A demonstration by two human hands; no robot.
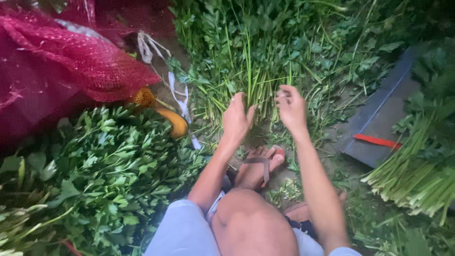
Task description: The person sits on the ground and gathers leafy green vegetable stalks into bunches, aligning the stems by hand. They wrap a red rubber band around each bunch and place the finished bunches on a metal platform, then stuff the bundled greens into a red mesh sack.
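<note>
Greenery crowds the head view on every side: a heap of leafy herb bunches (102, 175) fills the lower left, and a bundle of cut stalks (417, 175) lies at the right, its pale stem ends pointing down-left. Behind that bundle sits a flat grey board (379, 118) with a red-handled tool (377, 141) lying on it. At the upper left a red mesh sack (61, 66) slumps over the leaves, with white cloth strips (177, 92) trailing beside it and an orange-yellow object (173, 121) just below — what it is cannot be told. At centre, the left hand (237, 118) is curled around the stems of the loose herb pile (256, 66) on the ground, fingers closed on them; the right hand (290, 106) is just beside it, fingertips pinching a few thin stems. A sandalled foot (258, 166) rests below the hands.
</note>
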